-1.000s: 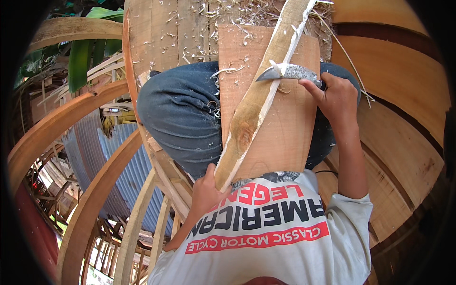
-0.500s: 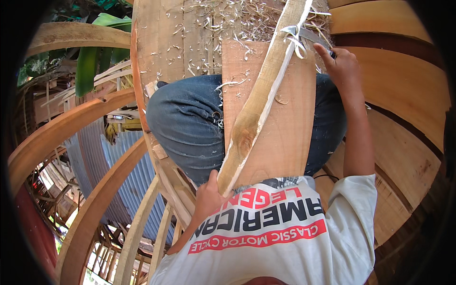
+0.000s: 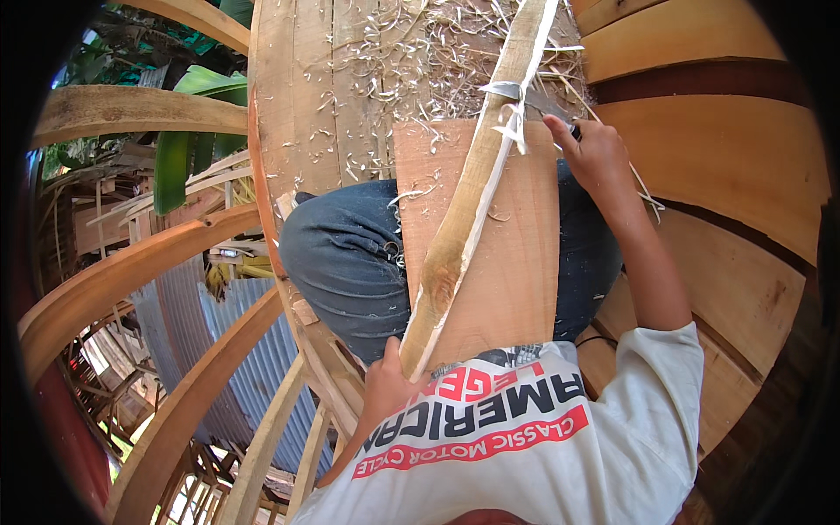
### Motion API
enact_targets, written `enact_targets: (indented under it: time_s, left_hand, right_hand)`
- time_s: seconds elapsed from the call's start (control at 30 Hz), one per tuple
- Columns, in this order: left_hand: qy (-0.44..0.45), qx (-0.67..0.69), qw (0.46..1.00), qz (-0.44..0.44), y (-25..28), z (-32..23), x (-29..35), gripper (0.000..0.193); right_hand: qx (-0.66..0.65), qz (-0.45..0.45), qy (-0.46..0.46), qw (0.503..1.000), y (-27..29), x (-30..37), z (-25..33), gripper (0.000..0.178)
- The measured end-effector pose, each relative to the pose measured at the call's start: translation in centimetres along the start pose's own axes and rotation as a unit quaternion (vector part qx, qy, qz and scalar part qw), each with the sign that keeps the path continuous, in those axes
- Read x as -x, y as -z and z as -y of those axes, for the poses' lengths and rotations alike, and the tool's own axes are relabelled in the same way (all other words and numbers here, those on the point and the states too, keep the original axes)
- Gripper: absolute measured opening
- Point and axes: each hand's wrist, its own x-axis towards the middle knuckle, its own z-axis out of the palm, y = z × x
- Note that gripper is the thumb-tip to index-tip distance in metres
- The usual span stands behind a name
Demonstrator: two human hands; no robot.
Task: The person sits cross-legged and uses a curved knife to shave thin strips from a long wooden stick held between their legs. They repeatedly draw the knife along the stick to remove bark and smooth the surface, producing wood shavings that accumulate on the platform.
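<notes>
A long wooden pole (image 3: 471, 194) with a knot low down slants across a flat reddish board (image 3: 512, 262) that lies over my lap. My left hand (image 3: 390, 378) is closed around the pole's near end, close to my shirt. At the far right, my right hand (image 3: 598, 159) grips a knife (image 3: 549, 107), thumb stretched along it; most of the handle is hidden by the fingers. The blade crosses the pole's pale, freshly cut edge. A white curled shaving (image 3: 512, 131) hangs from the wood just below the blade.
Loose shavings (image 3: 429, 57) litter the planks (image 3: 302, 87) ahead. Curved ribs (image 3: 140, 254) rise on the left, with corrugated metal sheets (image 3: 249, 350) beyond them. Wide curved planks (image 3: 717, 149) form the right side. My bent knees flank the board.
My view has tilted, so the planks and pole appear lower. The shaving under the blade hangs longer. Both hands keep their holds.
</notes>
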Motion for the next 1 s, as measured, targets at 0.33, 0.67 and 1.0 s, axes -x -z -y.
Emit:
enact_targets:
  time_s: [0.33,0.67,1.0]
  left_hand:
    - [-0.041,0.01,0.999,-0.027,-0.4,3.4,0.2,0.052]
    - [-0.075,0.066,0.991,-0.085,-0.1,3.5,0.0,0.037]
    - [-0.09,0.06,0.99,-0.086,0.5,3.3,-0.5,0.035]
  right_hand:
    - [-0.206,0.318,0.123,0.917,4.6,4.1,2.7,0.023]
    - [-0.383,0.561,0.019,0.734,5.6,5.9,0.3,0.024]
    - [-0.464,0.277,0.005,0.841,5.1,5.8,-0.1,0.03]
